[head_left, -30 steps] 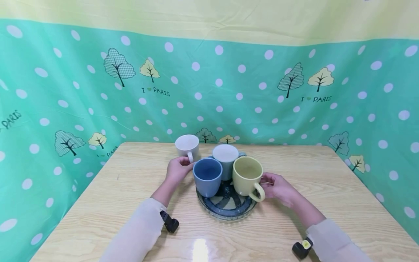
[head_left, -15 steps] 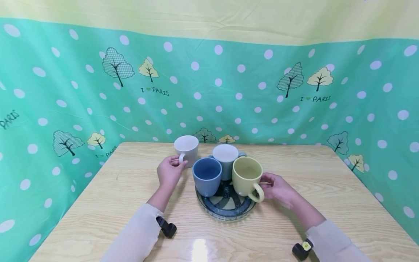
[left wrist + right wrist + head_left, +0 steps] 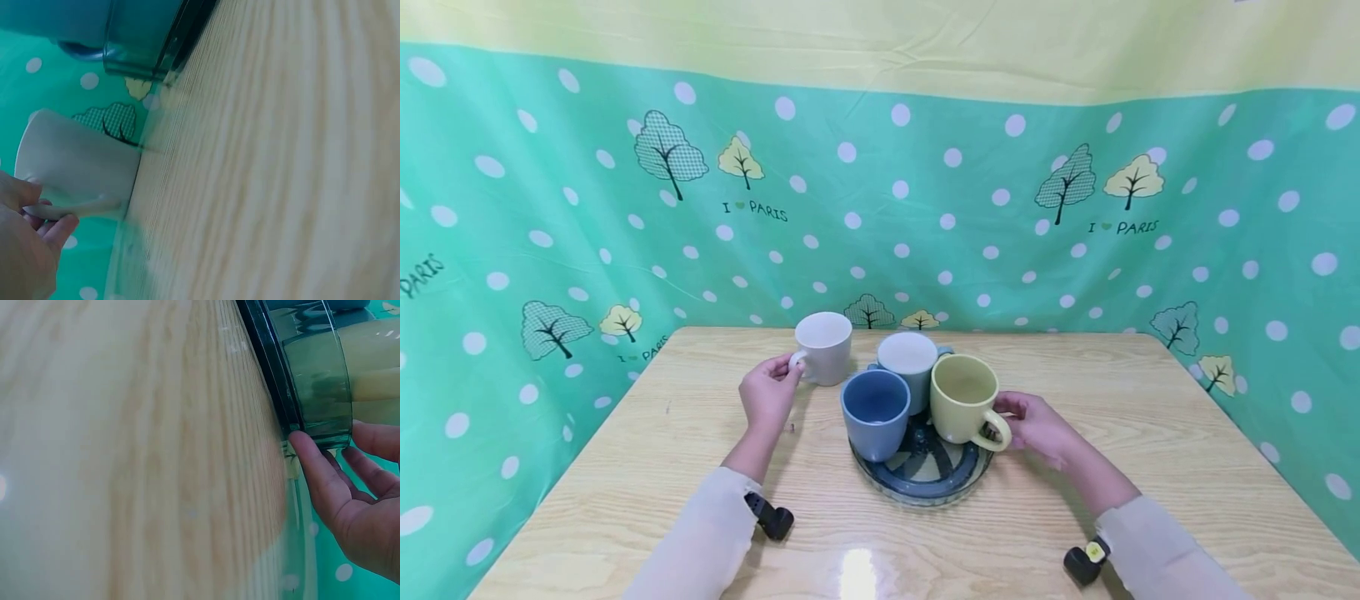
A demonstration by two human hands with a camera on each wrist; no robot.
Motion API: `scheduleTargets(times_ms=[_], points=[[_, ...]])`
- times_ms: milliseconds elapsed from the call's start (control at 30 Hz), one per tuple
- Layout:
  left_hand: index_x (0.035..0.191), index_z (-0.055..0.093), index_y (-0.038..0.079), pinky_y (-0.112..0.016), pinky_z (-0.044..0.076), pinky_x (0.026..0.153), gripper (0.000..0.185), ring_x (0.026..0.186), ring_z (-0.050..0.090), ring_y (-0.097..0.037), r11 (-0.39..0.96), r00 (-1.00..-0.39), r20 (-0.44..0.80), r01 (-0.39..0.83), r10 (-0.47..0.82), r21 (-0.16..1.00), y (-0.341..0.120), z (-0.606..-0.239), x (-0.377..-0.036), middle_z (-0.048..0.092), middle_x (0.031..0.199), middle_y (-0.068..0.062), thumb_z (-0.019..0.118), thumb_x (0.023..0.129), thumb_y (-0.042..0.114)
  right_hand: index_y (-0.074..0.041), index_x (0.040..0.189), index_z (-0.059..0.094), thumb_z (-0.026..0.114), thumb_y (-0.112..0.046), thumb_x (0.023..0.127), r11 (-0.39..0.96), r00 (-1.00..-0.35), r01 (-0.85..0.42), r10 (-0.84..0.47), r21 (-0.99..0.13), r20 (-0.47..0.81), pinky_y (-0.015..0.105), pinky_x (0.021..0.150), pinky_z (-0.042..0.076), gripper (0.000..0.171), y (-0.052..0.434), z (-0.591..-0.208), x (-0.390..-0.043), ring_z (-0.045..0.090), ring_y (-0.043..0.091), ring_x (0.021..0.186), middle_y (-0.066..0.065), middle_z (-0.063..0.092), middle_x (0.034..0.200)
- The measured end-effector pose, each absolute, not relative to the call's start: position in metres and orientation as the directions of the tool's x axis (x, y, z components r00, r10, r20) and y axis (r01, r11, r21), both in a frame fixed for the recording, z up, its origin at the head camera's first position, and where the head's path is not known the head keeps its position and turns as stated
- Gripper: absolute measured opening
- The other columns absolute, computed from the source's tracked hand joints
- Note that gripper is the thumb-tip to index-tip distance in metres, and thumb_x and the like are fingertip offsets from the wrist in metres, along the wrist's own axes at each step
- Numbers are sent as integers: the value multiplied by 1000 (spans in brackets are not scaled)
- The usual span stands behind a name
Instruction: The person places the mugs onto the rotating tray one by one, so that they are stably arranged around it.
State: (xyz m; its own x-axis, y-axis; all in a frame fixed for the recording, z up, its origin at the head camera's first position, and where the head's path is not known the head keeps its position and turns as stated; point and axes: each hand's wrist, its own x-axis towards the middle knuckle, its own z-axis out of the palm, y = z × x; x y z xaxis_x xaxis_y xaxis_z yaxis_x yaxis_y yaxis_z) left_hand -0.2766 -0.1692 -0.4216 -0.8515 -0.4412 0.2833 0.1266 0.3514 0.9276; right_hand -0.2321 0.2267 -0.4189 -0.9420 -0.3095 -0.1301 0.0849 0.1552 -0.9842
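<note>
My left hand (image 3: 769,393) pinches the handle of a white mug (image 3: 824,350) that stands upright on the table, left of a round turntable (image 3: 917,498). In the left wrist view, thumb and fingers close round the mug's handle (image 3: 78,209). The turntable has a clear wall and a dark patterned floor. It carries a blue mug (image 3: 876,421), a yellow mug (image 3: 962,400) and a light blue mug (image 3: 908,375) with a white inside. My right hand (image 3: 1033,427) touches the turntable's right side with nearly straight fingers. In the right wrist view, its thumb (image 3: 315,465) lies by the base.
A pale wooden table (image 3: 700,433) bears everything. Behind and at both sides hangs a green dotted curtain (image 3: 820,225) with printed trees. A bright light reflection lies near the table's front.
My left hand has drawn the white mug slightly left. The turntable has turned a little: the blue mug came nearer, the light blue mug shifted left, the yellow mug moved back.
</note>
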Motion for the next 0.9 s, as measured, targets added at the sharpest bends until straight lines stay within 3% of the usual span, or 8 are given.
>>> scheduleTargets(times_ms=[167,433,900], points=[[106,72,-3,-18,57,61,26,83,70,-25,309,-866,244,110,-437,945,-173,-418,-277,71,96,-20,77,84,10,15,138,39,59,3,92,143,-940,88,-316,-986,-130,41,86,57,52,226,-419,-231,61,25,108,29,51,127],[105,72,-3,-17,57,60,27,79,71,-26,349,-869,257,106,-423,931,-178,-418,-282,71,95,-21,77,85,14,15,135,41,59,3,92,143,-942,73,-316,-987,-116,39,84,58,48,226,-420,-231,61,21,100,24,54,122],[100,70,-9,-19,57,60,23,68,66,-11,348,-873,258,110,-415,931,-191,-414,-276,69,90,-22,75,86,8,17,135,38,60,2,91,130,-944,84,-307,-988,-121,40,84,58,52,225,-418,-227,62,23,98,27,50,124]])
